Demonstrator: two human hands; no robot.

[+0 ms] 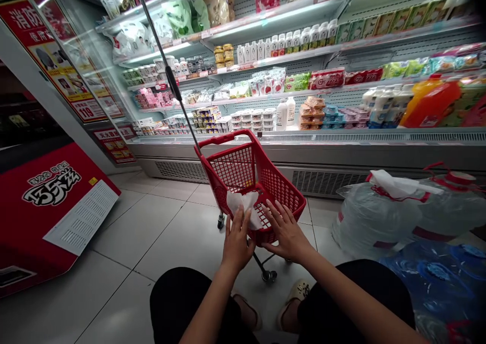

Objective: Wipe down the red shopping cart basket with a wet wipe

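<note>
A small red shopping cart (276,178) with a lattice basket stands on the floor between my knees. At its near left side, my left hand (237,240) presses a crumpled white tissue (243,202) with its fingers. The tissue spreads over the basket's near rim and hides part of it. My right hand (285,231) rests at the near right rim, fingers stretched and spread, holding nothing. A thin dark pole with a black grip (173,83) rises from the cart's left side near the handle.
An open refrigerated shelf (261,141) with dairy and drinks runs behind the cart. Large water bottles in plastic (377,215) and blue water jugs (436,273) stand at right, with a white cloth on top. At left is a red freezer chest (53,207).
</note>
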